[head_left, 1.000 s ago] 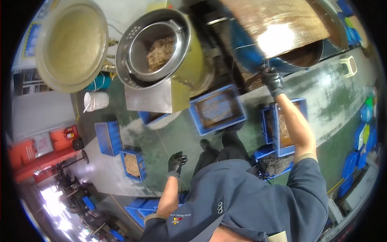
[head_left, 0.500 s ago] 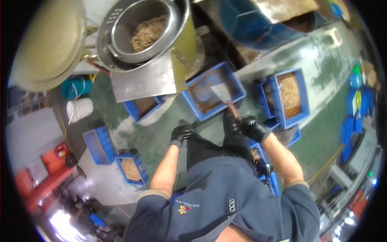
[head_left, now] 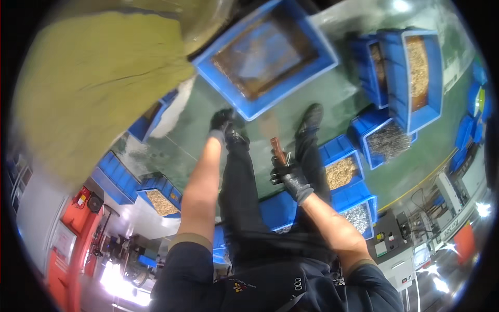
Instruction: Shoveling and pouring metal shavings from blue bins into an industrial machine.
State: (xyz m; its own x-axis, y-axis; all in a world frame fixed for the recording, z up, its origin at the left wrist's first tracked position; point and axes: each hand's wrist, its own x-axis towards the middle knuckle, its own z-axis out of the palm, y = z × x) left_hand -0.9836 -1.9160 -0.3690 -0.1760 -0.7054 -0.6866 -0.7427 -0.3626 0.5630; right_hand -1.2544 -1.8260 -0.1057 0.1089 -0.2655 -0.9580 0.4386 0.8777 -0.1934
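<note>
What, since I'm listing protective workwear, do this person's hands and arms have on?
The left hand and right hand wear black gloves with greyer cuffs. The dark short sleeves end in tan hems, leaving both forearms bare.

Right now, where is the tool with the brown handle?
In the head view, the brown-handled tool is in the right hand, just right of the picture's centre, between the trouser legs and below the large blue crate.

The right hand [head_left: 290, 176] was curled in a grip. Ahead and left of it, the left hand [head_left: 222, 121] ended a nearly straight arm [head_left: 199, 182].
</note>
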